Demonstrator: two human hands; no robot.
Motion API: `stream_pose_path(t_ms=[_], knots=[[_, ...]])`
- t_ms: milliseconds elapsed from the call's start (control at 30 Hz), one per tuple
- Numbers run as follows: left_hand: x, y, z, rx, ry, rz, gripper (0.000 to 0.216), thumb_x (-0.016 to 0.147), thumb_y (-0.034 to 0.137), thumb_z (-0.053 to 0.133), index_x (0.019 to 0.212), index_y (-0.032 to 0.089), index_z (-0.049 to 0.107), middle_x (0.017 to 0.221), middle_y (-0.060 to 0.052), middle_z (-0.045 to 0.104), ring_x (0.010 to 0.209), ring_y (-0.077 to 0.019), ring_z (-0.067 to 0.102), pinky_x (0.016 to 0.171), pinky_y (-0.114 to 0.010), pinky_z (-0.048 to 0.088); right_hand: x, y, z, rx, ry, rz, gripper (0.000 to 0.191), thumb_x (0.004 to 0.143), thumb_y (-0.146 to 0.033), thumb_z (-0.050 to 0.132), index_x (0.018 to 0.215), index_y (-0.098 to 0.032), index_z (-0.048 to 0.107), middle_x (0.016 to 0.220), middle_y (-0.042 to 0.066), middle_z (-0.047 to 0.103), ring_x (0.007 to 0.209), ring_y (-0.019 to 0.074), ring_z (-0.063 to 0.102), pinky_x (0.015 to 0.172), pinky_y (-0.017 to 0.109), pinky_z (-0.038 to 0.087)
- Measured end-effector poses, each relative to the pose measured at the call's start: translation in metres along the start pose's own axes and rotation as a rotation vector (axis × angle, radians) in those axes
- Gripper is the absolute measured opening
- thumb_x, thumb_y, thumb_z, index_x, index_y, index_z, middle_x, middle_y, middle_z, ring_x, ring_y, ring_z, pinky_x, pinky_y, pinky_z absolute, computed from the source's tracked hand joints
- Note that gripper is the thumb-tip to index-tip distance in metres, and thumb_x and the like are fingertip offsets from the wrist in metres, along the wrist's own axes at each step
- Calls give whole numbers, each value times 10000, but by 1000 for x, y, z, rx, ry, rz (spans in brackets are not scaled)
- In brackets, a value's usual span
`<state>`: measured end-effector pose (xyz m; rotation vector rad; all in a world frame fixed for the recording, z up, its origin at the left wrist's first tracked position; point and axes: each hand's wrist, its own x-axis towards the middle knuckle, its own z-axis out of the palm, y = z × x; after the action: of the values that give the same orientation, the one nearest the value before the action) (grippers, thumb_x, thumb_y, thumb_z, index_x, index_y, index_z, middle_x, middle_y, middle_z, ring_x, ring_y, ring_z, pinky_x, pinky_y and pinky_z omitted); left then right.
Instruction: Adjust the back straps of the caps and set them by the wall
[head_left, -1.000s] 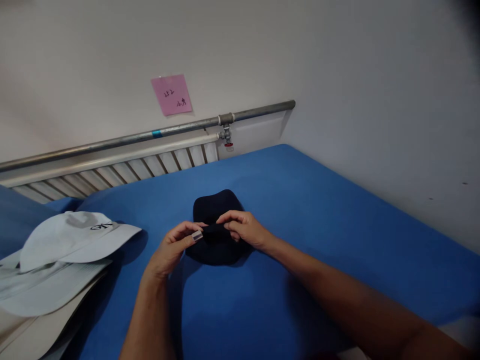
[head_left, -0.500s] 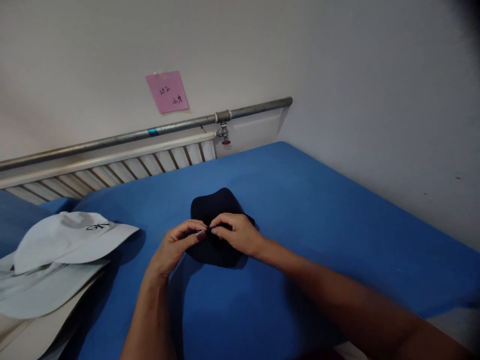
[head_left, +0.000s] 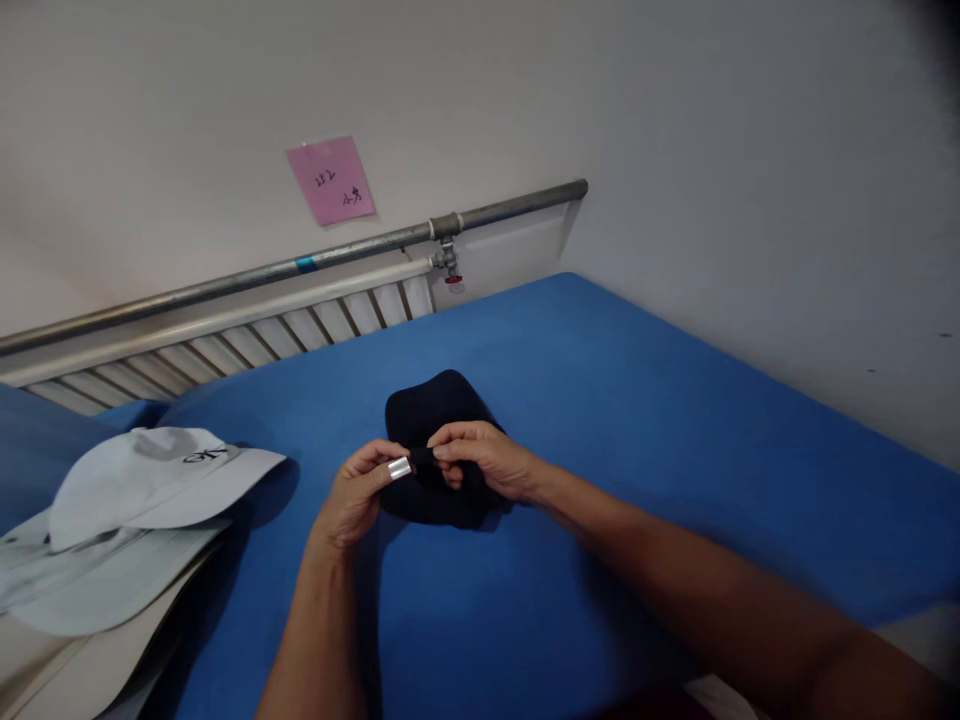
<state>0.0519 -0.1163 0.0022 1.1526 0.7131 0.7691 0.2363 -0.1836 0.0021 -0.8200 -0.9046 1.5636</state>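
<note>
A dark cap (head_left: 427, 398) rests on the blue surface in front of me, its opening partly covered by my fingers. My left hand (head_left: 358, 497) pinches one end of the cap's short black strap (head_left: 423, 456). A shiny silver rectangular piece (head_left: 400, 467), which looks like a metal buckle, sits at its thumb tip. On the other side, my right hand (head_left: 484, 458) grips the strap between thumb and forefinger, the remaining fingers curled beneath. A short length of strap shows between the two hands.
To the left lies a stack of several caps, a white cap (head_left: 150, 480) with black lettering uppermost. Along the back wall run a metal pipe (head_left: 360, 248) and a white radiator (head_left: 255, 330). A pink note (head_left: 330, 180) hangs above them. The blue surface (head_left: 637, 400) meets a wall on the right.
My hands have drawn slightly apart, so more of the black strap shows between them. The silver piece has tilted and now catches the light. The view has shifted a little.
</note>
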Motion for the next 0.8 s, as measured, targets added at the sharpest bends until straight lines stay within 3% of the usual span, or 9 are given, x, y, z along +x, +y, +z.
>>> stream_pose_path(t_ms=[533,800], knots=[[3,-4,3,-54,-32,8,225,555,283,846,691,180,701,625,21,669,566,-61,585,550,-132,433,0,0,0,32,-15,84,120,643,-187,663,748,-141,630,579,-46,534,473,56,451,498,227,366],[2,-3,7,-44,12,-4,249,518,267,864,676,169,698,642,20,679,587,-59,591,580,-129,444,0,3,0,33,-28,118,127,640,-183,665,753,-136,628,562,-45,533,468,56,449,499,221,356]])
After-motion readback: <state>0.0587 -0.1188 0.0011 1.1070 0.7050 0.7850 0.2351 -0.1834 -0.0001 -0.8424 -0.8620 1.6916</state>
